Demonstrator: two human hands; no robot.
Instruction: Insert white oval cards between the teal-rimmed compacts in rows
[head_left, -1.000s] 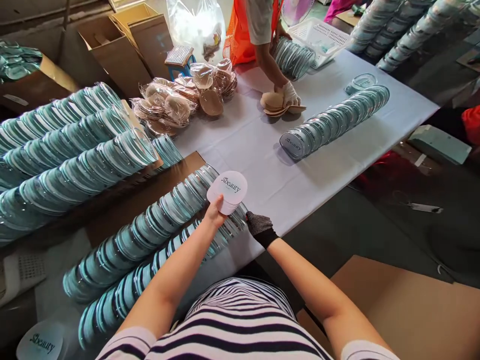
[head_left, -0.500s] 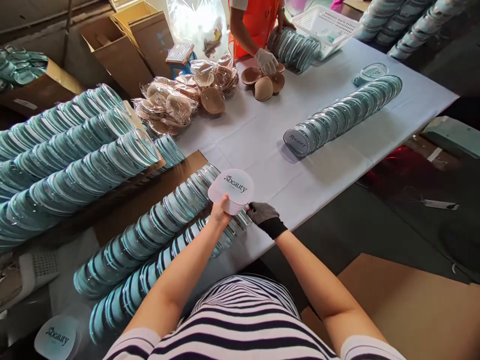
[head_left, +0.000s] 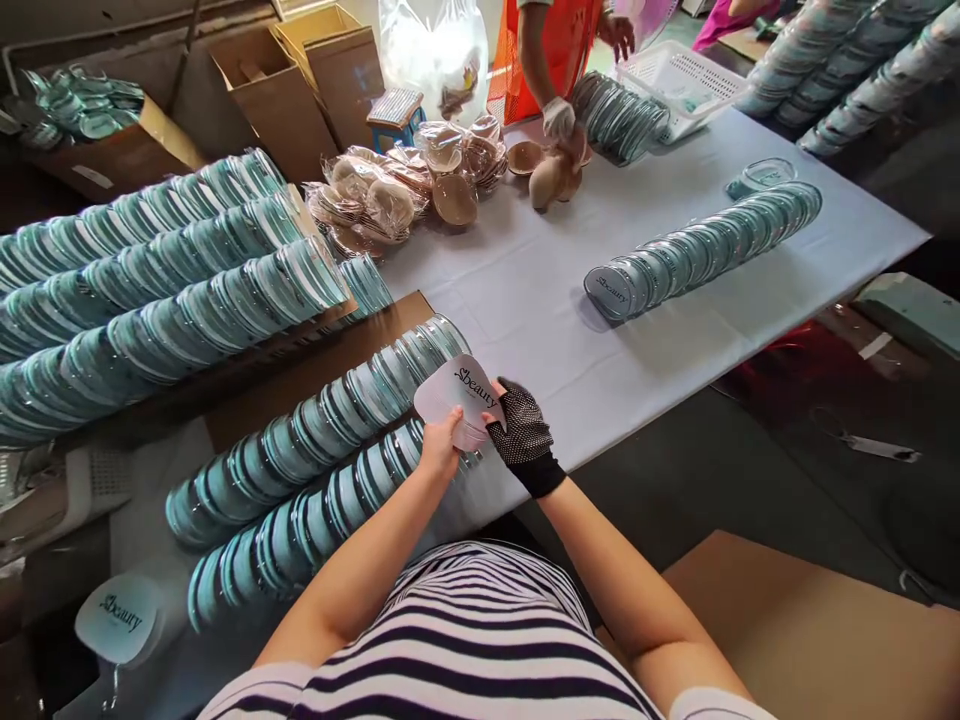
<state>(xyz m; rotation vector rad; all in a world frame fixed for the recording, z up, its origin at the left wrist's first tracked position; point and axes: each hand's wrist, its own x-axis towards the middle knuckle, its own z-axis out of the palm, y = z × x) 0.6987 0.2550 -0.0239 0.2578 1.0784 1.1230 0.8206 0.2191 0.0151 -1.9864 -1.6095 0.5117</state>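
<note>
A small stack of rounded white cards (head_left: 444, 388), the top one printed "beauty", is held up over the near edge of the table. My bare left hand (head_left: 441, 442) grips the stack from below, thumb on its face. On the right edge, my right hand (head_left: 523, 430), in a dark dotted glove with bare fingertips, pinches the cards too. Just left of the hands lie two long rows of clear-and-teal round packages (head_left: 315, 425), partly behind my left forearm. Another printed card (head_left: 118, 618) rests at the lower left.
One more row of packages (head_left: 697, 255) lies across the white table (head_left: 525, 300). Bagged beige cups (head_left: 375, 195) sit at the back. There a co-worker's gloved hand (head_left: 559, 120) handles loose cups (head_left: 551, 180). Package rows (head_left: 172, 310) are piled at left, and a cardboard sheet (head_left: 810, 640) lies lower right.
My right hand has come up from beside the stack onto its right edge, and the stack has tilted. The view has shifted a little. The co-worker's gloved hand has moved among the cups.
</note>
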